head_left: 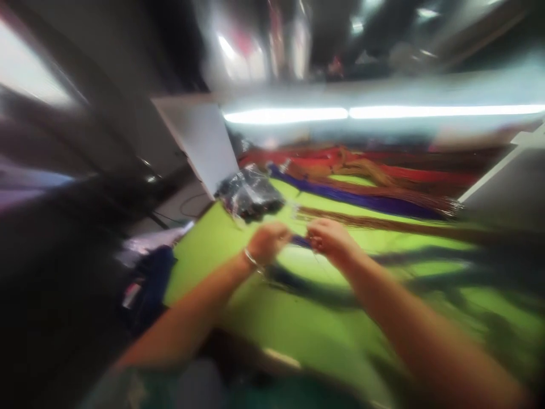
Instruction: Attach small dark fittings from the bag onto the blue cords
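Observation:
Over the green tabletop (pixel 204 267), both hands are raised close together with closed fingers. My left hand (pixel 269 241), a bracelet (pixel 254 260) at its wrist, is closed on one side of a short span of blue wires (pixel 301 241). The other side of that span goes into my right hand (pixel 331 237), also closed. Inside the fists the wires are hidden, and motion blur hides how many strands there are. Below the hands, a dark, smeared band (pixel 315 288) curves across the table; whether it is wire or shadow I cannot tell.
Behind my left hand lies a clear plastic bag (pixel 251 190) of dark parts. Bundles of brown wires (pixel 383 222), purple-blue wires (pixel 353 196) and red wires (pixel 417 173) stretch rightward. White panels (pixel 204 142) flank the table. Dark blue cloth (pixel 149 284) hangs at left.

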`<action>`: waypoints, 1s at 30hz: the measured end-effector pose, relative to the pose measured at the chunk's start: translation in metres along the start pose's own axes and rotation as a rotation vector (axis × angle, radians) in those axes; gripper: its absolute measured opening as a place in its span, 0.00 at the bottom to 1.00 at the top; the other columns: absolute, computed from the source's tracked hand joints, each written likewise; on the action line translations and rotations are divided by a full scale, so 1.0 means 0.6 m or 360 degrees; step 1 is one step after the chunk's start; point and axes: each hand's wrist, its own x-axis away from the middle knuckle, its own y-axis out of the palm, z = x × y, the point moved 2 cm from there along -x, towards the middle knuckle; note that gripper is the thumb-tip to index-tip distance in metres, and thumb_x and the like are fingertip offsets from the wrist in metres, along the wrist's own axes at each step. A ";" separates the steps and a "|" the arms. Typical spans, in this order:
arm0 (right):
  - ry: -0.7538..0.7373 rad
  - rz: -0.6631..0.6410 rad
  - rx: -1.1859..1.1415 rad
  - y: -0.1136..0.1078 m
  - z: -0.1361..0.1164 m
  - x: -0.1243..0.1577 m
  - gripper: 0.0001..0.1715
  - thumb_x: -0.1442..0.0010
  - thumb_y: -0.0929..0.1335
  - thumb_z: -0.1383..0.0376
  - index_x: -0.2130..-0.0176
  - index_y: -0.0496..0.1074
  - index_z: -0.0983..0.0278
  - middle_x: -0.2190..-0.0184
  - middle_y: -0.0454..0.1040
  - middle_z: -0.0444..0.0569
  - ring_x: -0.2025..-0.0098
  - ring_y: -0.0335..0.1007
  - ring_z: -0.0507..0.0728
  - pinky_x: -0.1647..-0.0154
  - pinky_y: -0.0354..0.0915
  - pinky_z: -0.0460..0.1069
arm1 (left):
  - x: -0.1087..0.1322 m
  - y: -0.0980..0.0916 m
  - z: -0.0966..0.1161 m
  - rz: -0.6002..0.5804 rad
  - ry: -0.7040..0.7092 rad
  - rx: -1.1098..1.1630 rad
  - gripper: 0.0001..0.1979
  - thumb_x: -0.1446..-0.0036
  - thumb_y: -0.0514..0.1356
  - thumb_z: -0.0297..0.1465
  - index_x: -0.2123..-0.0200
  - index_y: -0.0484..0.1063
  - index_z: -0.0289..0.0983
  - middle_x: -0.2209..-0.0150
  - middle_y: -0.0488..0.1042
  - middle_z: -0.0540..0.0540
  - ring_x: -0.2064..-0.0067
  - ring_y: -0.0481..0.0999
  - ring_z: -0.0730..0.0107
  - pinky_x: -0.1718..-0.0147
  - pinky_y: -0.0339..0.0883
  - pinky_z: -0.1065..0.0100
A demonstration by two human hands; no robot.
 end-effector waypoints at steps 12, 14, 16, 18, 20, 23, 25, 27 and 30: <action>-0.0136 0.0024 0.0363 0.001 0.108 0.054 0.09 0.50 0.65 0.60 0.74 0.65 0.64 0.82 0.64 0.39 0.86 0.53 0.45 0.87 0.53 0.41 | -0.140 -0.104 -0.114 0.0061 0.0204 -0.1393 0.10 0.52 0.59 0.25 0.64 0.75 0.36 0.63 0.71 0.40 0.53 0.66 0.55 0.51 0.58 0.57; -0.0077 0.0057 0.0320 -0.025 0.107 0.048 0.12 0.50 0.66 0.58 0.74 0.65 0.64 0.84 0.61 0.38 0.87 0.51 0.44 0.88 0.51 0.42 | -0.139 -0.108 -0.108 0.0080 0.0230 -0.1436 0.15 0.52 0.60 0.26 0.59 0.74 0.36 0.61 0.72 0.41 0.54 0.67 0.56 0.52 0.59 0.59; -0.0016 0.0062 0.0278 -0.043 0.098 0.044 0.13 0.52 0.67 0.58 0.76 0.64 0.65 0.86 0.58 0.37 0.87 0.49 0.44 0.88 0.50 0.42 | -0.130 -0.108 -0.093 0.0143 0.0199 -0.1411 0.20 0.52 0.61 0.28 0.53 0.72 0.36 0.62 0.72 0.41 0.58 0.69 0.59 0.56 0.62 0.60; 0.0024 0.0080 0.0247 -0.050 0.082 0.042 0.12 0.53 0.67 0.59 0.77 0.64 0.65 0.87 0.56 0.36 0.87 0.47 0.44 0.88 0.49 0.42 | -0.110 -0.098 -0.074 0.0160 0.0102 -0.1120 0.21 0.51 0.61 0.31 0.52 0.71 0.35 0.66 0.72 0.43 0.64 0.71 0.64 0.62 0.64 0.63; 0.0021 0.0104 0.0269 -0.048 0.063 0.040 0.10 0.54 0.67 0.60 0.76 0.65 0.65 0.88 0.55 0.36 0.86 0.48 0.45 0.87 0.49 0.42 | -0.080 -0.075 -0.051 0.0045 -0.0049 -0.0534 0.20 0.51 0.62 0.35 0.54 0.72 0.35 0.69 0.72 0.45 0.68 0.71 0.69 0.68 0.65 0.68; -0.0033 0.0092 0.0400 -0.033 0.045 0.032 0.09 0.55 0.66 0.61 0.77 0.66 0.65 0.88 0.56 0.36 0.86 0.48 0.45 0.86 0.48 0.42 | -0.027 -0.020 -0.024 -0.0287 -0.0416 0.0390 0.20 0.52 0.64 0.35 0.55 0.71 0.35 0.68 0.72 0.46 0.68 0.73 0.72 0.73 0.64 0.74; -0.0184 0.0090 0.0551 -0.022 0.043 0.023 0.08 0.55 0.65 0.63 0.79 0.66 0.65 0.87 0.58 0.37 0.84 0.50 0.46 0.84 0.50 0.43 | 0.000 0.013 -0.016 -0.0437 -0.0641 0.0777 0.19 0.52 0.65 0.33 0.55 0.71 0.35 0.66 0.73 0.45 0.69 0.73 0.75 0.77 0.62 0.78; -0.0424 0.0132 0.0736 -0.018 0.047 0.015 0.07 0.55 0.64 0.65 0.80 0.66 0.66 0.85 0.61 0.40 0.81 0.54 0.47 0.79 0.53 0.43 | 0.016 0.034 -0.019 -0.0487 -0.0735 0.0994 0.17 0.52 0.65 0.30 0.57 0.72 0.34 0.65 0.73 0.46 0.73 0.72 0.79 0.80 0.60 0.80; -0.0614 0.0197 0.0915 -0.024 0.061 0.006 0.09 0.53 0.63 0.65 0.80 0.68 0.66 0.82 0.66 0.43 0.77 0.58 0.48 0.75 0.56 0.44 | 0.021 0.044 -0.033 -0.0445 -0.0752 0.1145 0.13 0.49 0.63 0.26 0.58 0.73 0.32 0.63 0.74 0.44 0.71 0.73 0.80 0.75 0.66 0.80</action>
